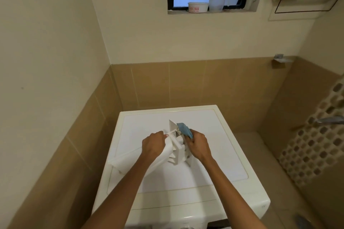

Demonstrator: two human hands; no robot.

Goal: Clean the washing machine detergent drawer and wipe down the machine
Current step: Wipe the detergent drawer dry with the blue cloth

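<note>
The white detergent drawer (pixel 177 147) is out of the machine and held tilted above the top of the white washing machine (pixel 214 147). My left hand (pixel 153 145) grips the drawer's left side. My right hand (pixel 198 145) is closed around a blue cloth (pixel 184 129), pressed against the upper right part of the drawer. The drawer's long front panel (pixel 134 160) sticks out to the lower left, partly hidden by my left forearm.
Tiled walls close in on the machine at the left and back. A window sill (pixel 212 11) above holds a white tub (pixel 197 7) and a clear cup (pixel 217 0). A patterned curtain (pixel 312 139) and a tap (pixel 327 119) are at the right.
</note>
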